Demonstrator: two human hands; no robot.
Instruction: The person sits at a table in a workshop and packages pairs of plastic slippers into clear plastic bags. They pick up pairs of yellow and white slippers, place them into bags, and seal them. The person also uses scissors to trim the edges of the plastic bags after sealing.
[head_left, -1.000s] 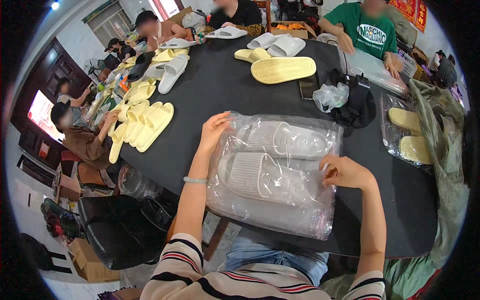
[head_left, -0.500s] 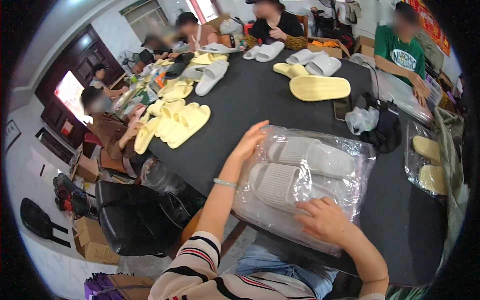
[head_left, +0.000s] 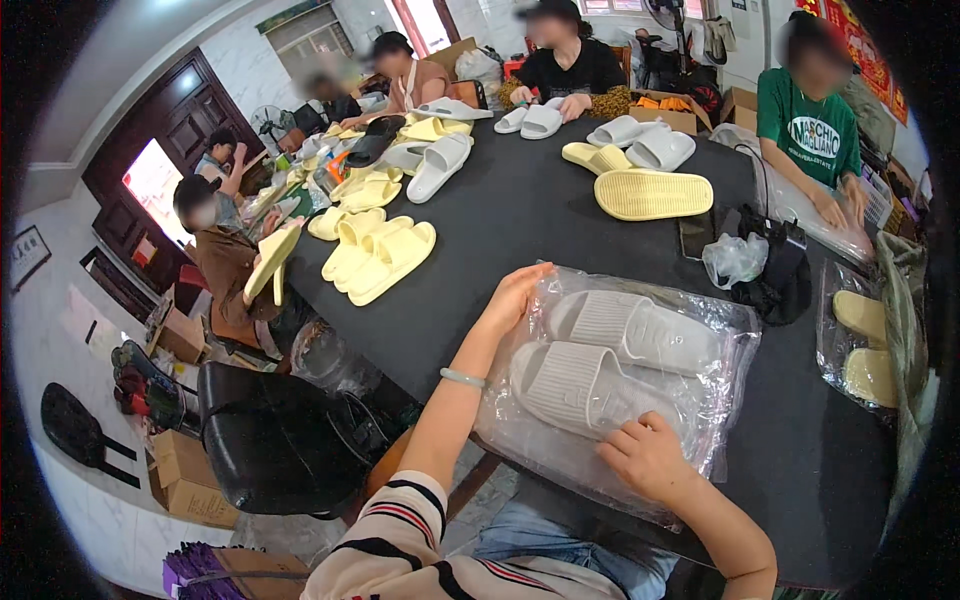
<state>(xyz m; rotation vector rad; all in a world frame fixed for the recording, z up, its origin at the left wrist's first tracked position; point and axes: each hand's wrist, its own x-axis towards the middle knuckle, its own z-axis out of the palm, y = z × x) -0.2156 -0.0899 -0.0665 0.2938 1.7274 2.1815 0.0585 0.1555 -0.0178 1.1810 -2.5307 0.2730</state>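
A pair of grey slippers (head_left: 575, 385) lies side by side inside a clear plastic bag (head_left: 735, 400) on the dark table in front of me. My left hand (head_left: 518, 295) is at the bag's far left corner, its fingers together along the edge; part of the grip is hidden. Over the nearer slipper's heel end, my right hand (head_left: 650, 455) has its fingers curled against the film. The slippers' ribbed straps face left.
Several yellow slippers (head_left: 380, 260) are at the table's left edge, where a co-worker (head_left: 230, 260) handles another pair. A yellow slipper (head_left: 655, 195) lies sole up ahead. To the right are a crumpled plastic bag (head_left: 735, 260) and bagged yellow slippers (head_left: 868, 375).
My right hand's fingers have curled in from a more spread pose. The co-worker at left has lifted a yellow pair off the table. The person opposite now touches the grey slippers there.
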